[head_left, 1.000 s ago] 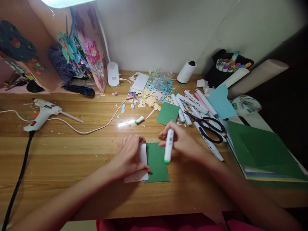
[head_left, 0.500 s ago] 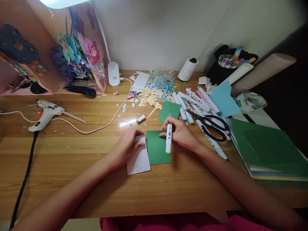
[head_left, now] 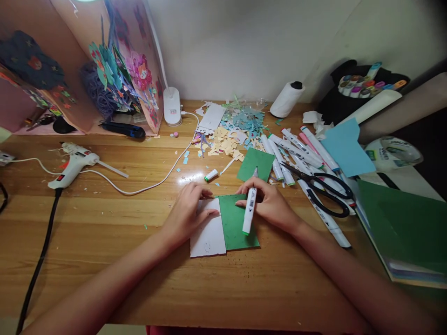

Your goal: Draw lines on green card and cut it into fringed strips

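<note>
Wooden table (head_left: 209,293): my right grip (head_left: 274,202) clasps a marker (head_left: 249,211), nib pointing away from me, butt over the green card (head_left: 233,224)

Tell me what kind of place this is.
It looks like a craft desk, perhaps in a home: a glue gun lies at the left, cut paper scraps are heaped near the wall, and the right hand holds a marker over green paper.

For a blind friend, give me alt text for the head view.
A left hand rests on a white card beside a green sheet; the right hand holds an uncapped marker. Scissors, paper scraps and a glue gun lie nearby.
</note>
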A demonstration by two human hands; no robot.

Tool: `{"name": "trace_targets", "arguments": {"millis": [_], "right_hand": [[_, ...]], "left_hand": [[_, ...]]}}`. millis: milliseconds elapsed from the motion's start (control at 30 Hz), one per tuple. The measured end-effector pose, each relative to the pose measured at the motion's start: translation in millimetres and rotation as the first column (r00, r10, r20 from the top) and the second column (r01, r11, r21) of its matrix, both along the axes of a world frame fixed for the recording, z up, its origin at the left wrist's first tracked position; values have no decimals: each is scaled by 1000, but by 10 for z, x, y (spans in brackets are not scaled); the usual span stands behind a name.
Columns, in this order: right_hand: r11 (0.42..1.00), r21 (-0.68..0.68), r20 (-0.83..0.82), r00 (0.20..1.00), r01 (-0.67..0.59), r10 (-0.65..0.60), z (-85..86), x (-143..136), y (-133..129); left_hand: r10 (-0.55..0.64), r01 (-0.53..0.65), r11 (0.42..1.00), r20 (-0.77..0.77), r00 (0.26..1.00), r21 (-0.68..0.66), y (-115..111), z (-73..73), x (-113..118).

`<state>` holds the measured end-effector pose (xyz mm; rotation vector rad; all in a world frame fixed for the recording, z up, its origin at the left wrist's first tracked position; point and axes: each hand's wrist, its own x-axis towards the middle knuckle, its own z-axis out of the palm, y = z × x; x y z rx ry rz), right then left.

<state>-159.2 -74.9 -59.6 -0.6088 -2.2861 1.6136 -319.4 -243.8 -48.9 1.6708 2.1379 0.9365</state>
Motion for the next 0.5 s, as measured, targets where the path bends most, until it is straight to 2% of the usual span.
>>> {"name": "trace_targets", "arguments": {"millis": [133, 233, 300, 400, 500], "right_hand": [[1000, -4, 4, 1000, 0, 0, -9, 3, 9], [1000, 17, 12, 1000, -1, 1, -12, 7, 9], [1000, 19, 7, 1000, -1, 1, -14, 8, 7], [1000, 5, -2, 1000, 9, -9, -18, 11, 5], [1000, -1, -11, 1000, 12, -12, -25, 14, 3]], "left_hand": [[-8, 0, 999, -198, 980, -43, -58, 66, 103], [-129, 80, 983, -316, 940, -163, -176, 84, 261], [-182, 90, 965, -380, 907, -248, -256, 59, 353], [-213, 72, 941, -415, 884, -330, -320, 0, 418], [-220, 71, 934, -406, 887, -350, -310, -38, 413]]}}
